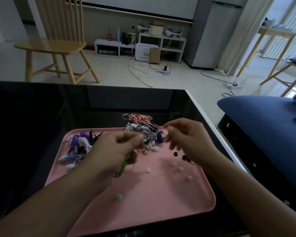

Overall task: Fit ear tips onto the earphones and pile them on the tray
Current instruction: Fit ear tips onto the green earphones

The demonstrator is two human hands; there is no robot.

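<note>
Daylight enters from the windows [290,23] at two o'clock and leaves the foreground dim. The black table [32,117] at nine o'clock reflects the room faintly. Both hands are blurred by motion. Straight lines bend near the edges from the wide lens.

Earphones [140,129] on tray [161,199], chair [58,45] behind

one head-worn view looks forward and down, close over the pink tray [143,202], room beyond

Left hand [109,147] pinches green earphone [123,165] over tray [161,194].
</note>
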